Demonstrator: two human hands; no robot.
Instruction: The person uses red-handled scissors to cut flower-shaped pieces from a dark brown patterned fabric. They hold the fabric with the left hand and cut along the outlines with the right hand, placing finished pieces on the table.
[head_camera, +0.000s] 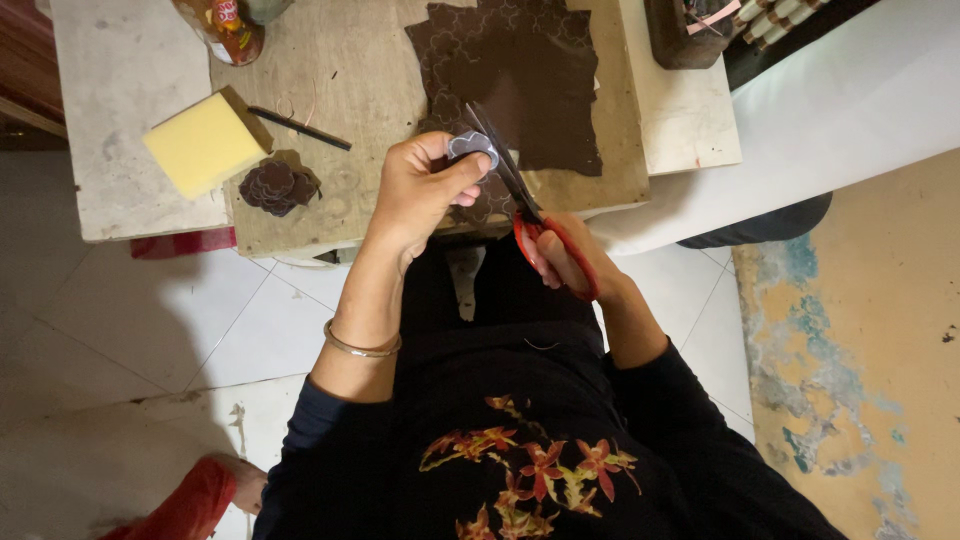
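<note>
My left hand pinches a small round grey-backed cut-out piece between thumb and fingers, over the near edge of a low wooden board. My right hand grips red-handled scissors; their dark blades point up and left and meet the piece. Behind the hands, a dark brown patterned sheet lies flat on the board. A metal bangle circles my left wrist.
A yellow sponge lies at the board's left edge, with a pile of dark cut-out rounds beside it and a thin black stick. A bottle stands at the top left. A dark box sits top right. White tiled floor lies below.
</note>
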